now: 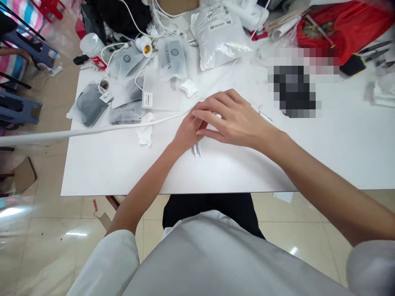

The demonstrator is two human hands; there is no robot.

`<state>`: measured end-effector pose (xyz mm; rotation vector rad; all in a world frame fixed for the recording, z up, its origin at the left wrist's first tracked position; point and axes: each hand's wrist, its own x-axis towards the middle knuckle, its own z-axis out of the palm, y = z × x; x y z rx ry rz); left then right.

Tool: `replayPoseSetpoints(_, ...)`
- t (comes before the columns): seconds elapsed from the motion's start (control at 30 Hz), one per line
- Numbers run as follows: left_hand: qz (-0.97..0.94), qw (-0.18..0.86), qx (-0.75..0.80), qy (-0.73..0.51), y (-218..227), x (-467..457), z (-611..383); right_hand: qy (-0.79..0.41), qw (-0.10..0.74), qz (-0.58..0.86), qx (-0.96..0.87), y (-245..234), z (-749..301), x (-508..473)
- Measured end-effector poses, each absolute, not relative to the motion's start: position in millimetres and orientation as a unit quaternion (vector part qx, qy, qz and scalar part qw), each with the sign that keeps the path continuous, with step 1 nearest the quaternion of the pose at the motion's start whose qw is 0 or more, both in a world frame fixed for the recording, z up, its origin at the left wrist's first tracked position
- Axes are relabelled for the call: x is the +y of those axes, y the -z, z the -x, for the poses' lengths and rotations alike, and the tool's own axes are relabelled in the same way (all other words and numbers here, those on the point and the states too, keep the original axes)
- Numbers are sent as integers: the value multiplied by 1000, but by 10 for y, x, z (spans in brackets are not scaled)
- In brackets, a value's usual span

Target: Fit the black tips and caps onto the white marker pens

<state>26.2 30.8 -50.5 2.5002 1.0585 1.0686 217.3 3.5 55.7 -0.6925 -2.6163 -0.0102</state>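
My right hand (230, 117) lies across my left hand (187, 129) over the white table (101, 172). The right hand's fingers are bent a little and apart, with nothing visible in them. Most of my left hand's fingers are hidden behind the right hand, so what they hold, if anything, does not show. Just below the hands, two thin silvery pen-like sticks (196, 149) lie side by side on the table. Another silvery stick (265, 117) lies beyond my right wrist. A white cable (117, 129) runs from the left edge up to my left hand.
Grey garments in clear packets (126, 113), crumpled tissues (145, 130), a lamp socket (144, 46) and a white jar (92, 45) are at the left. A stuffed plastic bag (222, 37) stands behind. A red bag (354, 24) and a blurred dark object (294, 90) are at the right.
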Motion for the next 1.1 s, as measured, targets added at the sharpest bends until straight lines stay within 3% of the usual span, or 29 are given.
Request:
replayPoseSetpoints(0.27,-826,91,313,-460,325,248,-293,1,294,333,-896,246,-2505,358)
replayPoseSetpoints(0.53,-815,17,355,-458,288,224,-298,-7,314,335,-888,256,-2604,389)
replayPoseSetpoints(0.7,-812,26,360,-459,293,216,-282,-14,345,323,-881,261,-2639,382)
replayPoseSetpoints(1.1,-849,42,322,-418,346,232,-185,-40,332,327,-884,235,-2595,307)
